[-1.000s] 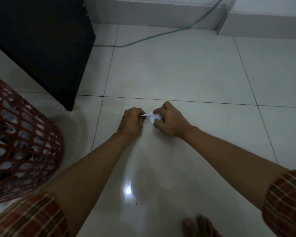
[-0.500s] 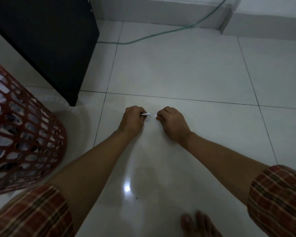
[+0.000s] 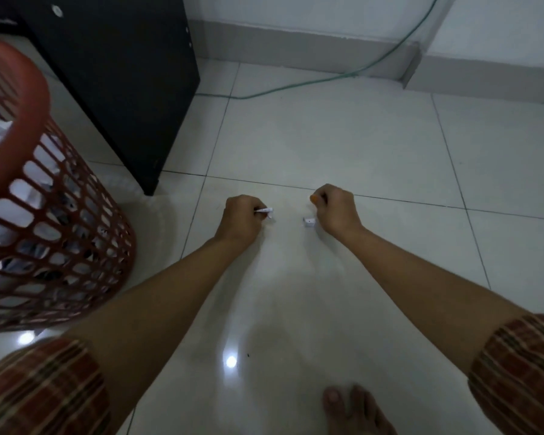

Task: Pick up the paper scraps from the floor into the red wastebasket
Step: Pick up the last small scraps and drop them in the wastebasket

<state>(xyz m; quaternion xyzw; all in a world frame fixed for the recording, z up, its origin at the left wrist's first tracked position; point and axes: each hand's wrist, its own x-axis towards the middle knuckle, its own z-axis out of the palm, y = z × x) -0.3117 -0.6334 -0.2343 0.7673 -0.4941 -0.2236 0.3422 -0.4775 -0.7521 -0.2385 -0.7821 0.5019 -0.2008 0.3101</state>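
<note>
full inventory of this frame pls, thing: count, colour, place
paper scrap: 1, white, pinched in left hand
paper scrap: 1, white, at right hand's heel; held or loose, cannot tell
red wastebasket: 1, red lattice, left, white paper inside
cabinet: 1, black, upper left
cable: 1, green, along far floor to wall
floor: white glossy tiles
left hand: 1, centre, fingers curled
right hand: 1, centre, fingers curled
sleeves: 2, red plaid, bottom corners
foot: 1, bare, bottom edge
</note>
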